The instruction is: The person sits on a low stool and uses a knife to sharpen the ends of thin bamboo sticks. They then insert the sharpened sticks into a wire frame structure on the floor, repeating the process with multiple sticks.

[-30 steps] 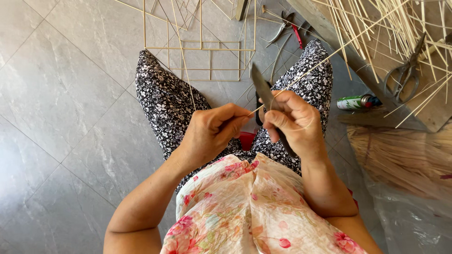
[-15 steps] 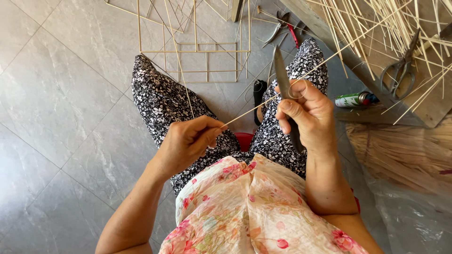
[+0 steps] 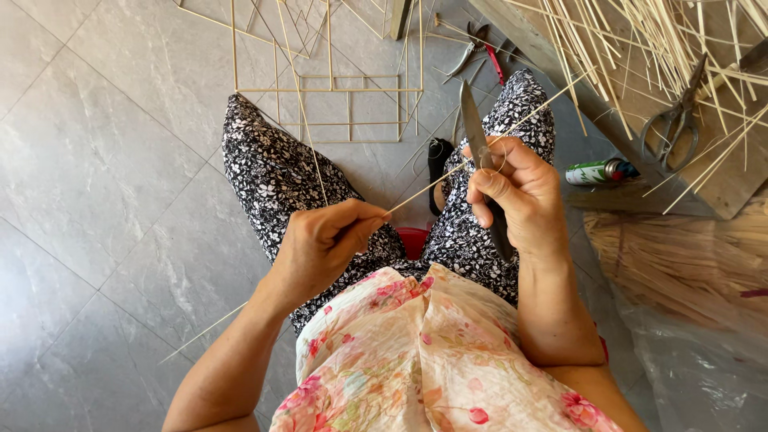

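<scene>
Since the frame half a second back, the left hand has drawn further down and away from the right, so more of the thin bamboo strip now spans the gap between them. The left fingers are pinched closed on the strip, whose tail runs under the forearm toward the floor. The right hand is wrapped tight around the dark handle of a knife, blade pointing up and away, thumb pressing the strip against the steel edge; that hold looks suited to shaving the strip as it is pulled through. The strip is pale, straight and slender, stiff enough to hold its line, and it passes on over the right knee.

Beyond the lap in black floral cloth lies a square lattice frame of similar sticks on the grey tiled floor. Pliers, scissors, a small spray can and a loose heap of bamboo strips sit to the right.
</scene>
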